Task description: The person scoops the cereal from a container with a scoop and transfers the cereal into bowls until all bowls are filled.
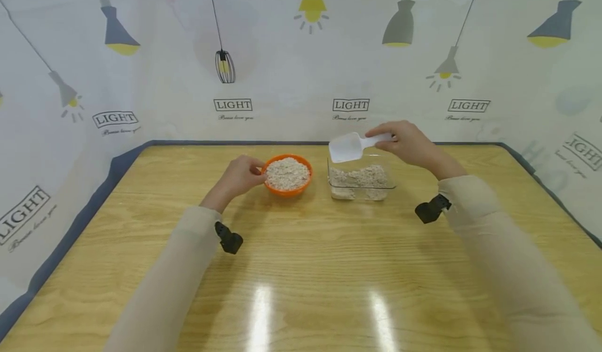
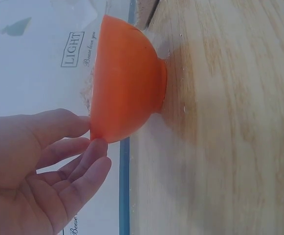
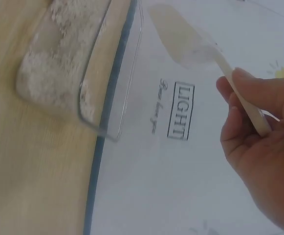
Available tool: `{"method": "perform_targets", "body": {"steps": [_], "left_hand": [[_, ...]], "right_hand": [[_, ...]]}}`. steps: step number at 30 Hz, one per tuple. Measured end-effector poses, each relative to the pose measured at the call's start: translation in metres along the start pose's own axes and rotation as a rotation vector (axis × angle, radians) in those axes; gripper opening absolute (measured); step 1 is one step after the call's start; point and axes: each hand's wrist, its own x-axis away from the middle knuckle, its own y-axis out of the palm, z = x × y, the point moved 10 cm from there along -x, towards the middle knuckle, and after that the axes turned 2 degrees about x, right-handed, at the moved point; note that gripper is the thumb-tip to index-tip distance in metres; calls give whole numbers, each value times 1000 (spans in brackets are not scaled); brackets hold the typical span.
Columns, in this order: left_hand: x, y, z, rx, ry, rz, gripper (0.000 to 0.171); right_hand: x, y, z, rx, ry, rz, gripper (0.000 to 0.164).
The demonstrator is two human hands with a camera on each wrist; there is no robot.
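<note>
My left hand [image 1: 240, 176] pinches the near-left rim of an orange bowl [image 2: 127, 83], thumb at the edge and fingertips against the outer wall. Pale flakes like rolled oats [image 1: 288, 173] fill the bowl to a mound; it stands upright on the table. In my right hand [image 1: 408, 142] is a white plastic scoop [image 1: 346, 148], gripped by its handle and raised above a clear rectangular container [image 1: 362, 187]. More of the flakes [image 3: 58, 63] lie in that container, heaped unevenly with a dip in the middle. No flakes show on the scoop in the right wrist view.
Bowl and container stand side by side, a small gap between them, near the back of the wooden table [image 1: 301, 258]. Behind the table's dark-edged back rises a white cloth backdrop [image 1: 282, 80] printed with lamps. Small crumbs dot the tabletop near the bowl.
</note>
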Motion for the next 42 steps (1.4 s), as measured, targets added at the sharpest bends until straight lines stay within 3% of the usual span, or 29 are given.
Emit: {"method": "perform_targets", "body": {"steps": [9, 16, 34, 42], "left_hand": [[2, -1, 1, 7, -4, -13, 37], [4, -1, 2, 16, 2, -12, 37], [2, -1, 1, 15, 0, -11, 37], [1, -2, 0, 23, -4, -6, 36]], "right_hand": [[20, -4, 28, -12, 66, -65, 28], [28, 8, 54, -110, 174, -154, 29], [35, 26, 82, -233, 179, -212, 33], [36, 30, 90, -277, 203, -197, 36]]}}
